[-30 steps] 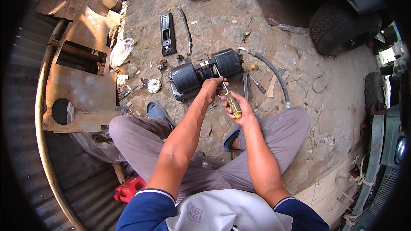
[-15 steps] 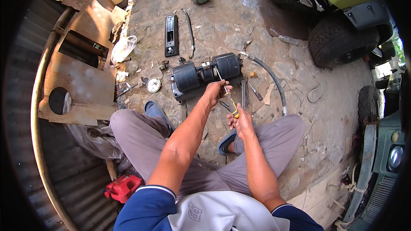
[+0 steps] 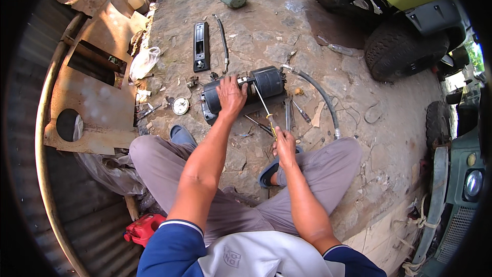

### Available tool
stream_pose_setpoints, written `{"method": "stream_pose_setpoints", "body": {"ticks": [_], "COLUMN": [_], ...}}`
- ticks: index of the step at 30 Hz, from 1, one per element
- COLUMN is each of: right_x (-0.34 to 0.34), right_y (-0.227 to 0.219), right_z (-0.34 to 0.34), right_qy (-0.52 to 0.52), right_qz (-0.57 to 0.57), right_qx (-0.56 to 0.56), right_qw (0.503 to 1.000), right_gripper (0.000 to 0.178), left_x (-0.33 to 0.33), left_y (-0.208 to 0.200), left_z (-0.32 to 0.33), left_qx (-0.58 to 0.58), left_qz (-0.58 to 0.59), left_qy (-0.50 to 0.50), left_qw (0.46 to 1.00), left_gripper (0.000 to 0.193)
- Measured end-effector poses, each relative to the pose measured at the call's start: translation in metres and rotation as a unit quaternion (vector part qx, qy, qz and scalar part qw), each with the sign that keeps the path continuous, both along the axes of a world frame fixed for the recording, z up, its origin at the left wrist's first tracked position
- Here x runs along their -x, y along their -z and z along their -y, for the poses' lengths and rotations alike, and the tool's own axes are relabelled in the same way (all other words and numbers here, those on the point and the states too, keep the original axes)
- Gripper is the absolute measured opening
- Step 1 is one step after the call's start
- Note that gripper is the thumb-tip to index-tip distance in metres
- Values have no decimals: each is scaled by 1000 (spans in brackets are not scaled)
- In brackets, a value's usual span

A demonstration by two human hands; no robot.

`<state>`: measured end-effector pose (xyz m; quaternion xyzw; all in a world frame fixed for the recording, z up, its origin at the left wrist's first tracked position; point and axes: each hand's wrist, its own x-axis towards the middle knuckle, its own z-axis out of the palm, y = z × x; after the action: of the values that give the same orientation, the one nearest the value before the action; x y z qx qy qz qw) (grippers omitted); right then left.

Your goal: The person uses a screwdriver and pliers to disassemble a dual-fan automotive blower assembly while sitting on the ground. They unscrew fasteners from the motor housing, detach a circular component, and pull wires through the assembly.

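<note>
Rust-brown sheet [image 3: 97,102]: far left, cut with openings, well apart from both hands.
White-faced gauge [image 3: 180,105]: on the ground, near the unit's left end.
Slotted black plate [image 3: 201,46] and short hose [image 3: 222,43]: lying apart, beyond the unit; whether they belong to it, cannot tell.
Left drum [image 3: 211,97]: in place, partly under the hand.
Left hand [image 3: 231,96]: fingers spread over the left drum, gripping nothing; seems to steady it.
Twin-drum unit [image 3: 248,106]: on the stony ground, ahead of the feet; looks largely assembled, neither drum off.
Middle section: judged mid-job; screwdriver work under way. Any fastener too small to make out, so turns done or left cannot be told.
Screwdriver [image 3: 263,101]: slanting, tip at the middle section between drums.
Right drum [image 3: 269,79]: in place, no hand on it.
Right hand [image 3: 284,146]: fingers wrapped round the screwdriver's yellow-and-dark handle.
Spanner [image 3: 287,115]: on the ground, just beside the unit, in neither hand.
Long hose [image 3: 323,97]: curving off right, upper end near the right drum; any joint unclear.
</note>
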<state>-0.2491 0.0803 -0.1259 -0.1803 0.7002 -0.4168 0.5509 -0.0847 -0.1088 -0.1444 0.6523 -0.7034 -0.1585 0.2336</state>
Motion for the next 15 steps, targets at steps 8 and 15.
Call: {"method": "stream_pose_setpoints", "body": {"ticks": [8,15], "right_x": [-7,-13], "right_y": [-2,-3], "right_z": [3,9], "right_qy": [53,-16], "right_qz": [39,-72], "right_qx": [75,65], "right_qw": [995,995], "right_gripper": [49,43], "left_x": [-53,-45], "left_y": [5,4], "left_z": [7,-5], "left_qx": [-114,-98], "left_qz": [176,171], "left_qy": [109,105], "left_qw": [972,975], "left_gripper": [114,114]}}
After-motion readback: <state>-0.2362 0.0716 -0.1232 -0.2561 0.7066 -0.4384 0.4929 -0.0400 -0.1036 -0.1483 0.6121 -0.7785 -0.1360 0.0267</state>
